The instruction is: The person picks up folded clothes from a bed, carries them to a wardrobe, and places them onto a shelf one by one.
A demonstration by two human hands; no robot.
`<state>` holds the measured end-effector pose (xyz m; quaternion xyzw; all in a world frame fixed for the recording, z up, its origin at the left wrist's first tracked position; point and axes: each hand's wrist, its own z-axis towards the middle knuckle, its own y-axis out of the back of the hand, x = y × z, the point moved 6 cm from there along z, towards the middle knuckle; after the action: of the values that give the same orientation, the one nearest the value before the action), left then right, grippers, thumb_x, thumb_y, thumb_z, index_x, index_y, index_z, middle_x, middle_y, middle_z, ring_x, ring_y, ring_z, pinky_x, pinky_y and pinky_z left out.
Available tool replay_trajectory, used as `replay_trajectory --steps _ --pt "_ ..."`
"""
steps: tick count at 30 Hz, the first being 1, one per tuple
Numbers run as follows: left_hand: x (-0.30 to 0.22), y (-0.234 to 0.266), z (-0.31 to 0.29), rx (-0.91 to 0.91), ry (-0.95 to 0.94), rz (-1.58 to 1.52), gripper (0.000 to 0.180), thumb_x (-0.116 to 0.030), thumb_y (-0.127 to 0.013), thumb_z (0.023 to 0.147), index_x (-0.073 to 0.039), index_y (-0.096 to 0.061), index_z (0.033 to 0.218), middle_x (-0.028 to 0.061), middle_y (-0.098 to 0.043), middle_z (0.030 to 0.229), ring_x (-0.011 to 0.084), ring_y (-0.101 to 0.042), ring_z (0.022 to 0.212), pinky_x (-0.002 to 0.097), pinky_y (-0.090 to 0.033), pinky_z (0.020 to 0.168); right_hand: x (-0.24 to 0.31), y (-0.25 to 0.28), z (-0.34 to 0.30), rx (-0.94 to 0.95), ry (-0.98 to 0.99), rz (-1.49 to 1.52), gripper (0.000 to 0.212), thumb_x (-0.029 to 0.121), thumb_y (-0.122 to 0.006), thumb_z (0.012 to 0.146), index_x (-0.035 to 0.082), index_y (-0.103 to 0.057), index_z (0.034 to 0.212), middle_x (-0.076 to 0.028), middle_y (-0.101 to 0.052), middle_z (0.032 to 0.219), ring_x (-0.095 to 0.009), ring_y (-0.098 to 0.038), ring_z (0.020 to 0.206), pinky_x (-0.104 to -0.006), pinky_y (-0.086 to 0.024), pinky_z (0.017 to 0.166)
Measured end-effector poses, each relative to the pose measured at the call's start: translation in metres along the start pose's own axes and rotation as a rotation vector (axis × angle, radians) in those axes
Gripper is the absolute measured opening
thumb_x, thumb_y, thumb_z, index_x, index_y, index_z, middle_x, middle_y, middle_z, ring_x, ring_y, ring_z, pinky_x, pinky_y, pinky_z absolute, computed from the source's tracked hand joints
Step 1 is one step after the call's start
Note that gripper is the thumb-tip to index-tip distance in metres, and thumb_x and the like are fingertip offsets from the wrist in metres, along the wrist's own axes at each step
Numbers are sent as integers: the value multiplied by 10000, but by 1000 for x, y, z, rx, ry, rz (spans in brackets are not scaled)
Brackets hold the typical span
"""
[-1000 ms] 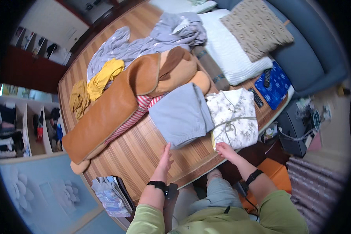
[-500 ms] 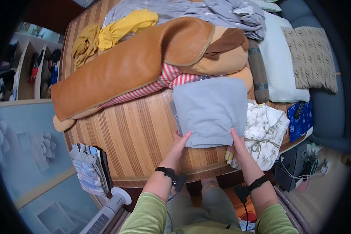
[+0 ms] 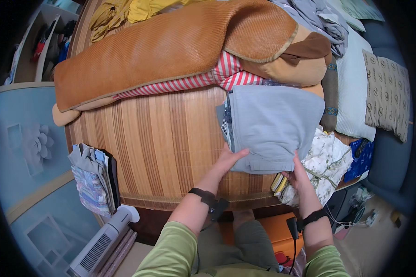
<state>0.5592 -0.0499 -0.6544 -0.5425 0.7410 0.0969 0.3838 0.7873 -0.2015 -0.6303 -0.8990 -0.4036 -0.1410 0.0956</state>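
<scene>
A folded grey-blue garment (image 3: 275,124), perhaps trousers, lies on a stack of other folded clothes (image 3: 225,122), whose edges show at its left side. My left hand (image 3: 233,158) grips its near left corner, thumb on top and the other fingers mostly hidden at the side and underneath. At the near right corner my right hand (image 3: 298,171) pinches the edge, thumb uppermost. Just right of that hand sits a white leaf-patterned cloth bundle (image 3: 330,161) with a green tie, partly over some yellow folded cloth (image 3: 278,182).
Beyond the garment, a brown mat (image 3: 143,55) drapes over a large plush toy (image 3: 286,67) in red-and-white stripes. Another clothes pile (image 3: 94,177) stands at the wooden surface's (image 3: 166,138) near left corner, above a white tower fan (image 3: 101,240). Pillows (image 3: 388,94) line the right.
My view has shifted, so most things appear moved. Both hands stay at the garment's near corners; my left thumb now lies farther across its top. More of the stack's left edge shows.
</scene>
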Motion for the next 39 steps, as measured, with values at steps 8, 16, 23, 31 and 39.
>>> replay_trajectory --steps 8,16,23,31,39 --pt "3 4 -7 -126 171 27 983 -309 -790 657 21 -170 1344 181 -421 1290 261 -438 1171 354 -370 974 -1 -11 -5 -19 0 -51 616 645 -479 807 202 -460 1235 38 -561 1125 -129 -512 993 -322 -439 756" --pt "8 24 -31 25 23 -155 907 -305 -782 671 24 -251 1328 175 -462 1252 254 -468 1142 357 -382 966 -19 -22 -18 -37 -74 -218 642 668 -447 806 185 -469 1229 36 -568 1119 -115 -501 990 -297 -431 728" --pt "38 103 -102 47 93 -60 726 -248 -728 741 23 -341 1293 137 -519 1204 228 -516 1076 330 -414 927 -105 -36 -24 57 -243 -456 795 643 -511 791 93 -352 1342 -58 -431 1324 -193 -405 1180 -384 -389 881" --pt "76 232 -211 -148 268 -120 765 -171 -718 731 -27 -274 1338 142 -487 1236 234 -484 1116 361 -405 936 -117 -179 -81 574 99 -691 799 313 -683 789 -11 -237 1367 -139 -437 1295 -234 -430 1182 -340 -329 1001" --pt "63 282 -243 -33 429 -82 884 -300 -677 748 -55 -150 1414 133 -322 1391 241 -305 1280 390 -245 1057 -103 -249 -87 625 140 -540 713 210 -712 767 -25 -306 1304 -142 -453 1252 -221 -436 1160 -345 -366 973"
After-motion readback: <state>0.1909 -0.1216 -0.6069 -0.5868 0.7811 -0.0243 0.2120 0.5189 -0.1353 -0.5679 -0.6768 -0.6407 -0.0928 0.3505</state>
